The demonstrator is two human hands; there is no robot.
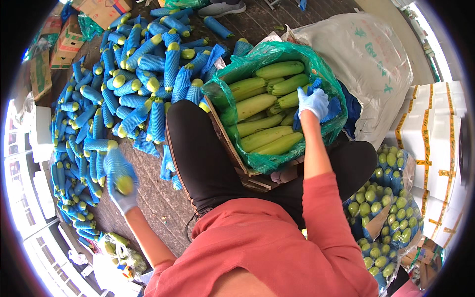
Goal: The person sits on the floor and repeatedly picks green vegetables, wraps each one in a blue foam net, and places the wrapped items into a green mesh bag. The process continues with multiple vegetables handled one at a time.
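My left hand (124, 196), in a pale glove and blurred, grips a zucchini in a blue foam net (120, 163) beside the pile on the floor. Its bare green end (124, 185) shows near my palm. My right hand (313, 104), also gloved, is over the right side of a cardboard box (226, 143) lined with a green plastic bag (282, 50). Its fingers are bent around a blue foam net (316, 83); more blue netting (333, 109) lies beside it. Several bare zucchini (259, 107) fill the box, partly hidden by my right hand.
Many netted zucchini (152, 63) are heaped on the floor (156, 189) to the left. A large whitish sack (356, 48) lies beyond the box. White foam boxes (438, 122) and bagged green fruit (389, 208) stand right; cartons (68, 44) are far left. Someone's shoe (222, 8) is ahead.
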